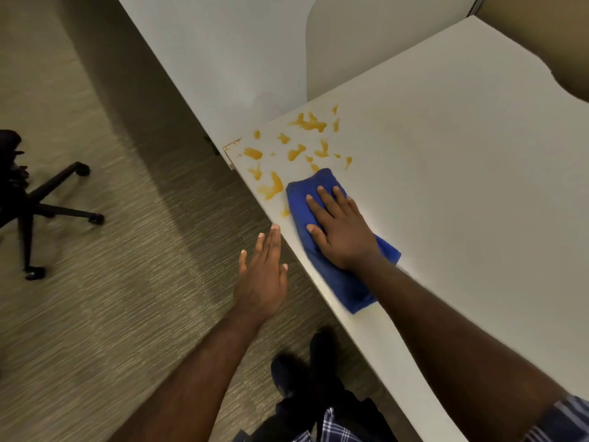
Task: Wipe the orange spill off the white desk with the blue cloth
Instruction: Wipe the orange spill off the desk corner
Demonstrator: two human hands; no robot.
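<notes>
An orange spill (296, 151) lies in several blotches near the corner of the white desk (462, 148). The folded blue cloth (304, 194) rests on the desk along its front edge, its far end touching the nearest blotches. My right hand (341, 231) lies flat on top of the cloth, fingers spread, pressing it down. My left hand (263, 272) hovers off the desk beside the edge, above the carpet, fingers straight and holding nothing.
A white partition panel (223, 59) stands past the desk corner. A black office chair base (47, 205) sits on the grey carpet at the left. My dark shoes (302, 362) are below the desk edge.
</notes>
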